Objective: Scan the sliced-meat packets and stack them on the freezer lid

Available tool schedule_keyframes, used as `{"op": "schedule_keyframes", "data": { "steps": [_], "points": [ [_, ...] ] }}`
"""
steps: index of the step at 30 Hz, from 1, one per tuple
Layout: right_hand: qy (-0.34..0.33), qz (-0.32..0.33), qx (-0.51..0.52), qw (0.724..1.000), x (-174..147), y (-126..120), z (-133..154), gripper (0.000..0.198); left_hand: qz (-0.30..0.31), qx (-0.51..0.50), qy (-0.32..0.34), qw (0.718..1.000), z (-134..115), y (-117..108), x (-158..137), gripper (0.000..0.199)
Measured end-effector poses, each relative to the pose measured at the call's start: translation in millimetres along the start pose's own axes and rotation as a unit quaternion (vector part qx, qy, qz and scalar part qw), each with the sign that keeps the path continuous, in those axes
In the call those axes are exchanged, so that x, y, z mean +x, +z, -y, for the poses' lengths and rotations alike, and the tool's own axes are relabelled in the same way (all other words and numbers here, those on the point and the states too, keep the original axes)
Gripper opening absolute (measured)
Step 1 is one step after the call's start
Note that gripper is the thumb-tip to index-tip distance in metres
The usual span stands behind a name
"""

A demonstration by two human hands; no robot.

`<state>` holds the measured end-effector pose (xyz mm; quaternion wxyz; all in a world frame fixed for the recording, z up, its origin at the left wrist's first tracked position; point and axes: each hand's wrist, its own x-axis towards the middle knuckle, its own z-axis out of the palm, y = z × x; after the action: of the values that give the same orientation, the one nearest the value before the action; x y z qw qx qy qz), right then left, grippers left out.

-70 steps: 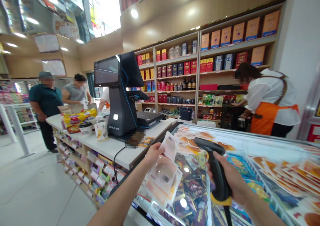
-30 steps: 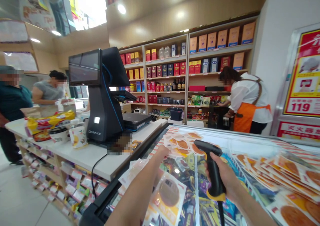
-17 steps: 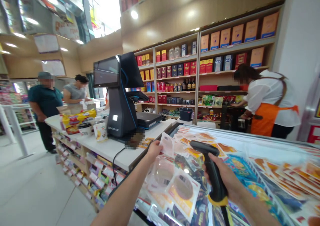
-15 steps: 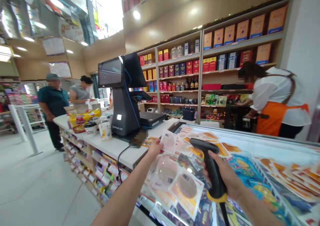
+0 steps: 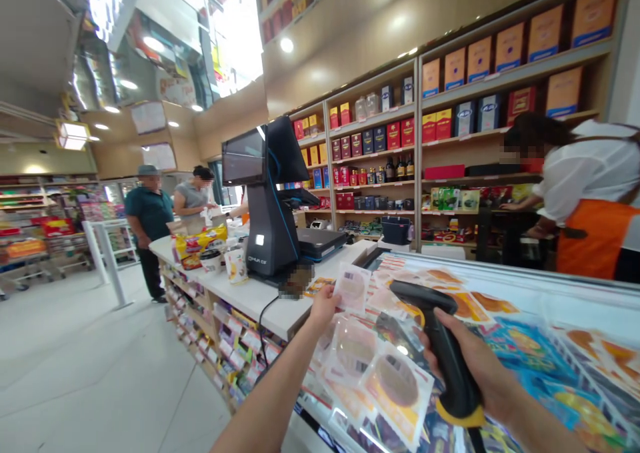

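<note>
My left hand point(image 5: 324, 304) pinches the edge of a small clear-and-white food packet point(image 5: 352, 287), its barcode side showing. In my right hand point(image 5: 467, 349) is a black barcode scanner point(image 5: 445, 346) with a yellow band at the base of its handle. Its head points left toward the packet, with a gap between them. Below both hands, more flat packets point(image 5: 397, 379) with round contents lie on the glass top of a display case point(image 5: 345, 433). Blue packets point(image 5: 535, 349) are seen farther right in the case.
A black checkout terminal point(image 5: 273, 233) stands on the white counter point(image 5: 270, 306), near a paper cup point(image 5: 236, 264) and a yellow snack bag point(image 5: 205, 239). Two people point(image 5: 150, 206) are beyond the counter. A person in an orange apron point(image 5: 595, 239) bends by the shelves at right.
The view has turned left, so the scene sits farther right in the picture. Both hands keep hold of the packet and scanner, with little change between them.
</note>
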<state>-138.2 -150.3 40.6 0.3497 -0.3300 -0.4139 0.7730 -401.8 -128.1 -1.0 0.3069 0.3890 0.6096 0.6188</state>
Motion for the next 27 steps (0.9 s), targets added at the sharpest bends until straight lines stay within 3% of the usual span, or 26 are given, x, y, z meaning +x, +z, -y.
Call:
{"op": "schedule_keyframes", "data": {
  "steps": [16,27],
  "points": [
    [0.0,0.021,-0.02,1.0,-1.4,-0.2,-2.3,0.032,0.009,-0.029,-0.014,0.999,5.9,0.3,4.2,0.022],
    [-0.017,0.008,-0.006,1.0,-0.2,0.8,-2.8,0.029,0.018,-0.035,-0.003,0.999,5.8,6.6,0.2,0.007]
  ]
}}
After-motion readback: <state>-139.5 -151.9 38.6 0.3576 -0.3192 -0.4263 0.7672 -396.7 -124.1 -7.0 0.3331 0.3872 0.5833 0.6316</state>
